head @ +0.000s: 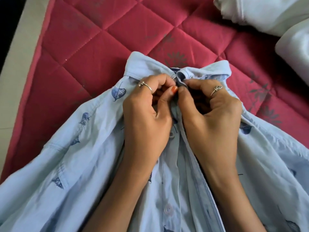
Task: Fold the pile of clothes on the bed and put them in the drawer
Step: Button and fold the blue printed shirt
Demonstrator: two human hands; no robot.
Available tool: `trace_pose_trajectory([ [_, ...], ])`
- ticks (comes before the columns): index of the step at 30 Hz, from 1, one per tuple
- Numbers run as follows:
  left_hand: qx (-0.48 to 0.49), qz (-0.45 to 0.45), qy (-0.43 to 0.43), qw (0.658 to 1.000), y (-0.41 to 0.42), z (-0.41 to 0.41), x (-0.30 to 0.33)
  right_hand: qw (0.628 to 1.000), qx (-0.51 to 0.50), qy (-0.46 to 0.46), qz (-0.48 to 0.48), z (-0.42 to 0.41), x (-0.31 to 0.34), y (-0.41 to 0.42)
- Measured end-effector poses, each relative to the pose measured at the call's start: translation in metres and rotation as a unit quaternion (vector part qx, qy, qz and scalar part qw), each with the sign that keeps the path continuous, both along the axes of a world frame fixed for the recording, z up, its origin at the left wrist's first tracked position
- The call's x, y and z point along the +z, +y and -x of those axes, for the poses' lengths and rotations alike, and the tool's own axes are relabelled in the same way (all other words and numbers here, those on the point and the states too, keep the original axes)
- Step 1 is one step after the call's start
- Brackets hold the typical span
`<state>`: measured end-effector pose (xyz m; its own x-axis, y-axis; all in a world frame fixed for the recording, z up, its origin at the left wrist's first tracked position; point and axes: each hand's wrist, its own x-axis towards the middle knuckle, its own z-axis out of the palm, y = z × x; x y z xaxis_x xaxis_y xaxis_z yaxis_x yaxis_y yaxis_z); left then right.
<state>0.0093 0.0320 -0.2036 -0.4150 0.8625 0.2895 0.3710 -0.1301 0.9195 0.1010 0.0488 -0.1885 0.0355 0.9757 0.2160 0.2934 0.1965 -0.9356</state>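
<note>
Pale-blue leaf-print shirt (87, 164), spread front-up on the red quilted mattress (93, 39), hem and sleeves cut off by the frame edges. Left hand (147, 114) and right hand (212, 114) meet just below the collar (209, 69), fingers curled and pinching the two placket edges together at the top button, which the fingertips hide. Step judged: fastening the shirt before folding. Next, the button must pass through its hole, then the garment be smoothed. White fabric (260, 12), upper right, is unidentifiable; no drawer is visible.
</note>
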Motion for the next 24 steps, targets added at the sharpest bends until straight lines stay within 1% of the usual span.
trace_pose_trajectory([
  [2, 0.002, -0.001, -0.009, 1.000, -0.001, 0.000, 0.001, 1.000, 0.020, 0.013, 0.016, -0.002, 0.003, -0.001],
  [5, 0.029, -0.008, 0.006, 1.000, -0.001, 0.000, 0.002, 0.998, 0.033, 0.031, 0.039, -0.004, 0.005, 0.000],
  [9, 0.054, -0.010, 0.033, 0.998, -0.003, -0.001, 0.003, 0.997, 0.047, 0.025, 0.055, -0.006, 0.005, 0.004],
  [15, 0.071, -0.003, 0.027, 0.997, -0.008, -0.002, 0.007, 0.992, 0.083, 0.038, 0.082, -0.009, 0.007, 0.005],
  [19, 0.055, 0.015, -0.010, 0.998, -0.009, -0.005, 0.014, 0.992, 0.087, 0.033, 0.086, -0.009, 0.009, 0.004],
  [22, 0.039, 0.015, -0.078, 0.996, -0.010, -0.008, 0.019, 0.993, 0.083, 0.024, 0.086, -0.008, 0.010, 0.002],
  [24, 0.032, 0.021, -0.094, 0.995, -0.010, -0.008, 0.020, 0.994, 0.080, 0.009, 0.073, -0.008, 0.010, 0.000],
])
